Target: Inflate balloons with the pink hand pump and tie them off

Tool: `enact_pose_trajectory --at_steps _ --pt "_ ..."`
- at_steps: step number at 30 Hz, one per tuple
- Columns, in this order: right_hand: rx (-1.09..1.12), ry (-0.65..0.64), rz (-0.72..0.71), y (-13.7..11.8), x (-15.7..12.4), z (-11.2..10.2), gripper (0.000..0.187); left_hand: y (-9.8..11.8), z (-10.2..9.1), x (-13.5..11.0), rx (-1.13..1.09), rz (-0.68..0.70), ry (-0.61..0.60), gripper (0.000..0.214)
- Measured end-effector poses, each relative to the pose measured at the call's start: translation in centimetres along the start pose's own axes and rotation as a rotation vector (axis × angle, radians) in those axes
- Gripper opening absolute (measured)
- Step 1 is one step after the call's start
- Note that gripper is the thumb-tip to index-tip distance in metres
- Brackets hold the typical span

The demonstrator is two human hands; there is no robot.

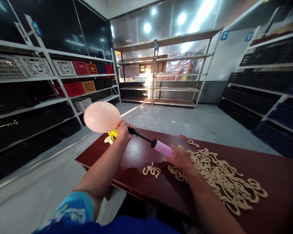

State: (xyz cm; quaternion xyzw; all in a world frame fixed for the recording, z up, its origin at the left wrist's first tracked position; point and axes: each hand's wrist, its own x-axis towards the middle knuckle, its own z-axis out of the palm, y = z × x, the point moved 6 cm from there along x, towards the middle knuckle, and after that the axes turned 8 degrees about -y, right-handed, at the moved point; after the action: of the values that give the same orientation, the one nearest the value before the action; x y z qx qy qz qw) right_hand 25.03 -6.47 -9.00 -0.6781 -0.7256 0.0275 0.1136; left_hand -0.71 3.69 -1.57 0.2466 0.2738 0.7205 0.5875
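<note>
A pale pink balloon (102, 117), rounded with air, sits at the far left of the table. My left hand (124, 130) is closed at the balloon's neck, where it meets the black nozzle end of a hand pump. The pump's black rod is drawn out of its pink barrel (163, 148). Around the barrel's other end my right hand (179, 157) is wrapped. Yellow and cream uninflated balloons (111, 136) lie under my left hand. Beside and beyond my right hand spreads a heap of beige curled pieces (217, 175), with a small cluster (151, 170) nearer the middle.
The dark red table (134, 156) runs across in front of me. Shelving with white, red and yellow crates (74, 88) stands to the left. A rack (175, 81) stands at the back, and black crates (254, 87) fill the right shelves. Grey floor lies between.
</note>
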Motion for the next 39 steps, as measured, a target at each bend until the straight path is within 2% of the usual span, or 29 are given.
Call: enact_pose_trajectory --at_steps 2,4,6,9,11,13,18,20,22,27,29,31,36,38,39 --pt "-0.019 -0.011 0.032 0.4 0.1 -0.1 0.033 1.6 -0.4 1.1 0.004 0.049 0.015 0.03" --pt "-0.056 -0.036 0.044 0.2 0.0 0.1 0.035 0.8 -0.8 0.9 0.002 0.078 0.03 0.03" --pt "-0.085 -0.059 0.029 -0.4 -0.1 0.5 0.037 -2.0 -1.1 -0.5 -0.005 0.059 0.026 0.031" --pt "-0.095 -0.067 -0.013 -1.5 -0.5 1.1 0.037 -7.2 -1.0 -3.1 -0.044 -0.073 -0.005 0.032" --pt "-0.081 -0.056 -0.03 -1.8 -0.5 1.3 0.034 -8.5 -0.6 -4.0 -0.056 -0.117 -0.014 0.033" --pt "-0.058 -0.045 -0.027 -1.6 -0.5 1.2 0.033 -7.3 -0.2 -3.5 -0.044 -0.121 -0.036 0.034" --pt "0.002 -0.023 0.007 -0.2 0.1 0.8 0.034 0.5 -0.2 0.9 -0.003 0.007 -0.014 0.029" --pt "-0.006 -0.038 0.021 0.1 0.2 0.9 0.034 1.6 -0.7 1.6 0.009 0.042 0.017 0.028" --pt "-0.035 -0.056 0.017 -0.1 0.1 1.1 0.033 0.4 -1.2 1.1 0.022 0.044 0.033 0.028" --pt "-0.015 -0.047 -0.058 -1.8 -0.5 1.7 0.032 -7.4 -1.3 -3.0 -0.009 -0.064 -0.02 0.033" --pt "0.008 -0.045 -0.06 -1.9 -0.6 1.6 0.032 -8.5 -0.9 -3.6 -0.025 -0.095 -0.046 0.034" --pt "0.022 -0.047 -0.043 -1.7 -0.5 1.3 0.033 -7.3 -0.3 -3.0 -0.01 -0.099 -0.066 0.034" --pt "0.022 -0.041 0.049 -0.1 -0.1 0.1 0.031 0.3 0.2 1.4 0.03 0.008 -0.022 0.028" --pt "0.011 -0.04 0.055 0.2 0.0 0.0 0.03 1.3 -0.1 2.0 0.028 0.04 0.014 0.027" --pt "0.003 -0.041 0.049 0.2 0.0 0.0 0.029 0.9 -0.3 1.8 0.028 0.051 0.025 0.028"
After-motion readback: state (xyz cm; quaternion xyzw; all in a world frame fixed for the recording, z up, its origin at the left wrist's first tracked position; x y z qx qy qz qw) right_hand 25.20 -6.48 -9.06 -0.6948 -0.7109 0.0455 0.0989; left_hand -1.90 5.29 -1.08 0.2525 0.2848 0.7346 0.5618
